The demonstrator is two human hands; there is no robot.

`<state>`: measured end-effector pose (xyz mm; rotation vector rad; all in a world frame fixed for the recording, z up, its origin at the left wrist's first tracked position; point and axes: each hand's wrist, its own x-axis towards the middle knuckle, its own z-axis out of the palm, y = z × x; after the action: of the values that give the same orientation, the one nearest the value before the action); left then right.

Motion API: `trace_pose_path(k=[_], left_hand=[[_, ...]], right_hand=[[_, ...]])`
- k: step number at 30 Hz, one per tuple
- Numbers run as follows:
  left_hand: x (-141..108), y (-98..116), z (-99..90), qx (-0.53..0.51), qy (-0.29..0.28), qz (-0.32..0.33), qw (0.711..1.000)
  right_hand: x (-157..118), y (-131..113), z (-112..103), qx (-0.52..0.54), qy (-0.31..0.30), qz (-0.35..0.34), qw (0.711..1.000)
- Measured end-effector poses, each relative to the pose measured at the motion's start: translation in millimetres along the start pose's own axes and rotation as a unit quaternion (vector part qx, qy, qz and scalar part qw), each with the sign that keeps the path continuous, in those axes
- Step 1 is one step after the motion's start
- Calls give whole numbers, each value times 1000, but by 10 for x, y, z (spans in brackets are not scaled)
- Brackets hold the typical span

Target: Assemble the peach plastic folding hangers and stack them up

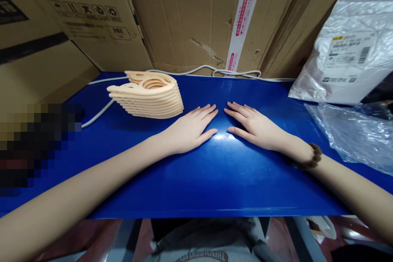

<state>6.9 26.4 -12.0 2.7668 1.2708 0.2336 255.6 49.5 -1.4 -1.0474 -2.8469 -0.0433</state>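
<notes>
My left hand (193,129) lies flat on the blue tabletop (215,184), palm down with its fingers stretched out. Just beyond its wrist side, to the left, sits a stack of cream plastic clothes hangers (147,98), nested together. My right hand (253,125) also rests palm down, fingers spread and pointing toward the left hand, with a small gap between the two. Neither hand holds anything. A brown beaded band (315,155) is around my right wrist.
Cardboard boxes (190,20) stand along the back and left. A white cable (202,67) runs along the table's rear edge. At the right are a white shipping bag (344,49) and a clear plastic bag (353,131). A pixelated patch covers the left side.
</notes>
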Motion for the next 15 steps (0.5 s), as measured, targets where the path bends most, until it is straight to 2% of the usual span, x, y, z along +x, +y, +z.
trace_pose_path(k=[15], left_hand=[[-4,5,-2,7,0,3,1000]], right_hand=[[-1,-4,-12,20,1,2,1000]])
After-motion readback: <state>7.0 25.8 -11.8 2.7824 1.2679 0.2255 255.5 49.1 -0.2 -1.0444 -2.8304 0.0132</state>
